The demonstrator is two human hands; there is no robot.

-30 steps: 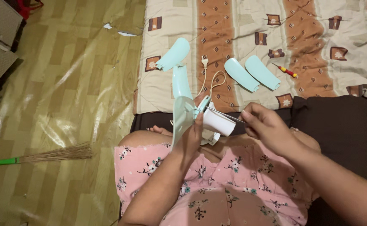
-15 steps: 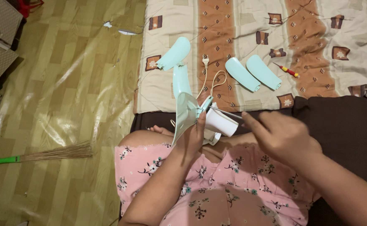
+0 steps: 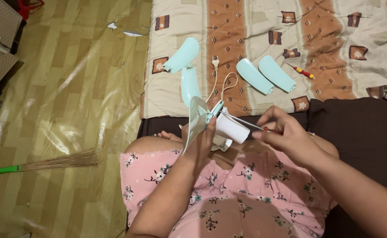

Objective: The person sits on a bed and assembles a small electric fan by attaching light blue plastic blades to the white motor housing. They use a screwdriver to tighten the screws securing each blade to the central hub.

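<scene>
Head view: a pale green fan hub [image 3: 202,119] with its white motor housing [image 3: 231,128] is gripped above the lap by the left hand [image 3: 202,143]. A thin screwdriver [image 3: 242,122] is pinched by the right hand [image 3: 286,134], its tip at the hub. Three loose blades [image 3: 264,75] and a small red-handled screwdriver [image 3: 303,72] are spread on the far bedspread [image 3: 334,48]; a broom [image 3: 48,163] is left on the floor.

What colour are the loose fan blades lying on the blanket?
Pale mint green, clearest in the head view: loose fan blades on the patterned blanket.
</scene>
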